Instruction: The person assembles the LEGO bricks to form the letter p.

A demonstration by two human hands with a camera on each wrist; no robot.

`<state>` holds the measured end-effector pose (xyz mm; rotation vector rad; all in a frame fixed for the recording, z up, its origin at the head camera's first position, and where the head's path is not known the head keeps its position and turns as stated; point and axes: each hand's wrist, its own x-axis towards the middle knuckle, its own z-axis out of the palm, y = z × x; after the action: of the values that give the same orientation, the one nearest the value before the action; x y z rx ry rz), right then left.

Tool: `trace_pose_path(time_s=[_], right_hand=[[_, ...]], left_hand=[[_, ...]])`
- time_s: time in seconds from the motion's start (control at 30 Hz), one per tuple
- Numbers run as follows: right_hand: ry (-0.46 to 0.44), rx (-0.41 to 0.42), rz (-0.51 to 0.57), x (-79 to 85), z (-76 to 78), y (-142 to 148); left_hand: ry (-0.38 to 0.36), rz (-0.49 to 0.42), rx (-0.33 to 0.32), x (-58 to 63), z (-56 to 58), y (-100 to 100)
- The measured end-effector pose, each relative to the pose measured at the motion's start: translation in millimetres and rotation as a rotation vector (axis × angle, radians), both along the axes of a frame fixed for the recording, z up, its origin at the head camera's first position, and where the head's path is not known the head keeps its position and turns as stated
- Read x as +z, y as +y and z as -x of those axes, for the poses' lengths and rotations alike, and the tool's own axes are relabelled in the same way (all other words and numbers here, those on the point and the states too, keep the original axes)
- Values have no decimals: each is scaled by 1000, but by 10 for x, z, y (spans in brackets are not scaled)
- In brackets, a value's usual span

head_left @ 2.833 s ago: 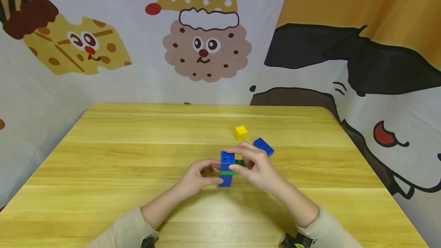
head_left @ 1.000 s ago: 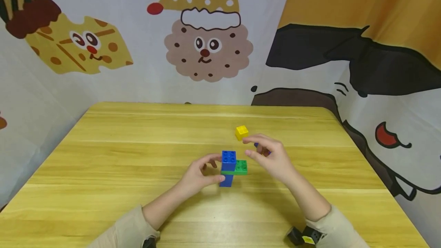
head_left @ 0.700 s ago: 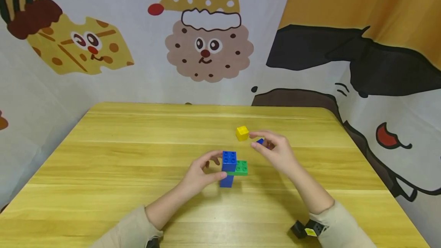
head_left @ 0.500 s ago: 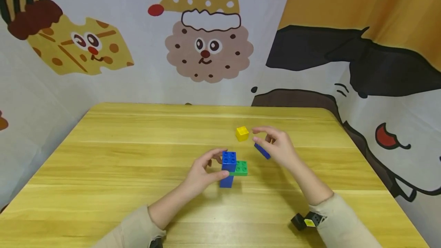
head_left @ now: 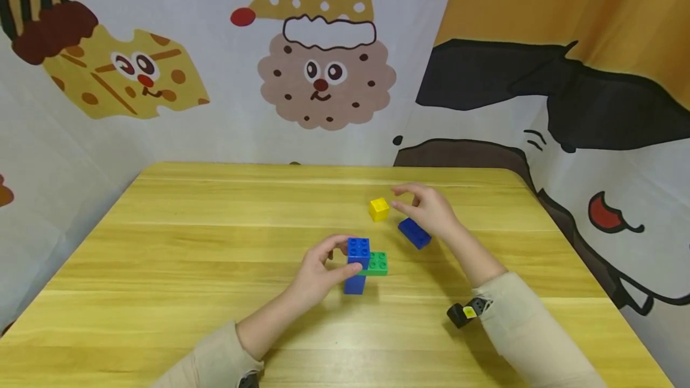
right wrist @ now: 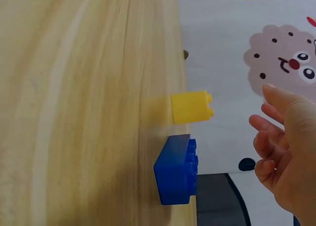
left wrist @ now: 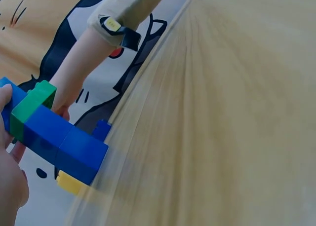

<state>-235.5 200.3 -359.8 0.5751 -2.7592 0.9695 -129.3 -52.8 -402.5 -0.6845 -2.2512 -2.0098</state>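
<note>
Right hand [head_left: 429,211] has moved off our blue-green stack [head_left: 358,251] to near the yellow brick [head_left: 379,209], thumb and index apart, nothing held. Left hand [head_left: 318,271] pinches the upright blue-green stack on the table [head_left: 215,256]. Done, as we see it: blue-green stack joined. Unattached: yellow brick, loose blue brick [head_left: 414,233].

Left hand [head_left: 317,271] grips upright blue-and-green brick stack [head_left: 358,257]. Right hand [head_left: 430,211] hovers just beside yellow block [head_left: 379,210], near loose blue brick [head_left: 414,234], both on surface [head_left: 215,238].
</note>
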Motion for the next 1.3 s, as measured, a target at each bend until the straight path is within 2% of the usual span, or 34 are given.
trace_pose_path(time_s=[0.3,0.6,0.93,0.97,1.3], right_hand=[[-77,29,-47,-109,168,-30],[-77,72,-111,-239,271,-54],[-140,101,-185,-258,345,-105],[-146,100,-188,-261,349,-109],[-146,76,-177,-313,362,-139]], left_hand=[[45,23,4,-24,-2,6],[86,-11,-14,-21,-6,26],[55,-5,-3,22,-34,13],[58,-2,-1,-15,-17,10],[69,21,17,-4,-17,1]])
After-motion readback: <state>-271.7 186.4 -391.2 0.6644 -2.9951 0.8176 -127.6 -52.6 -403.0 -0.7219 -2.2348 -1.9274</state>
